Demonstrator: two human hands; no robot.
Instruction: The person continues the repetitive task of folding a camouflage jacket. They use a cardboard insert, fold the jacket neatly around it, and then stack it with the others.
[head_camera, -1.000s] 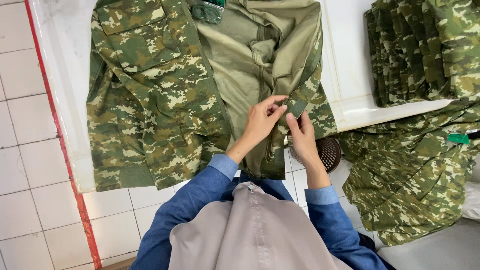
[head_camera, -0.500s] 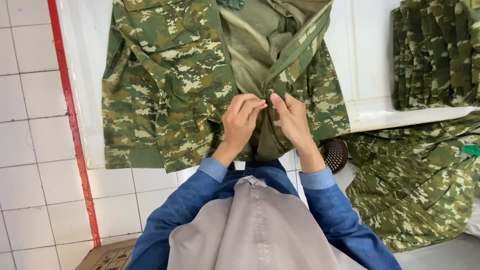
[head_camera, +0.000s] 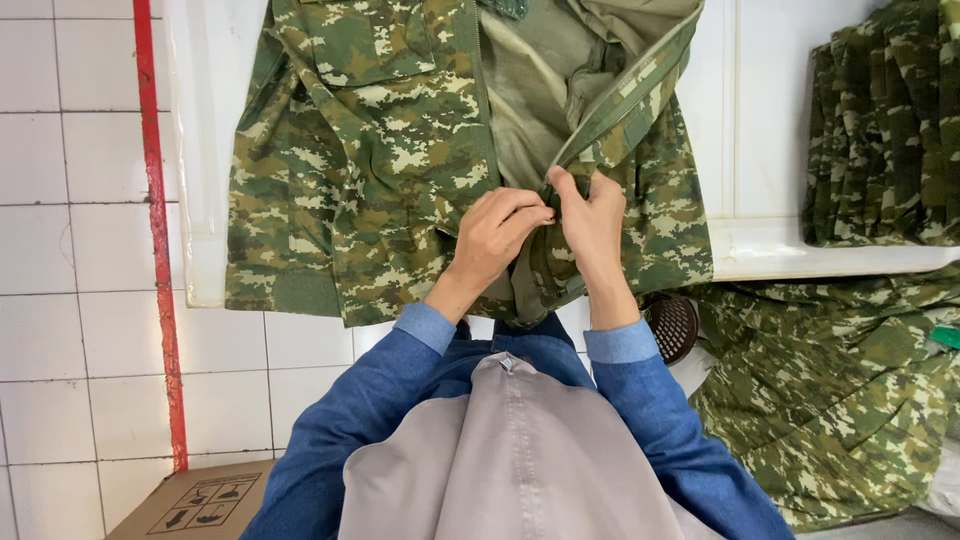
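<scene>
A green camouflage jacket (head_camera: 380, 170) lies spread on a white table (head_camera: 760, 120), its front open and the plain olive lining showing. My left hand (head_camera: 495, 235) pinches the left front edge near the hem. My right hand (head_camera: 592, 222) grips the right front edge beside it. The two hands meet at the bottom of the jacket's opening, fingertips almost touching. My blue sleeves and a grey vest fill the lower part of the view.
A stack of folded camouflage garments (head_camera: 885, 130) sits on the table at the right. More camouflage clothing (head_camera: 830, 390) is heaped below the table's edge. A brown cardboard box (head_camera: 195, 500) stands on the white tiled floor, which has a red line (head_camera: 155, 230).
The view has shifted so the jacket sits further right. My hands have drawn the two front edges together at the hem.
</scene>
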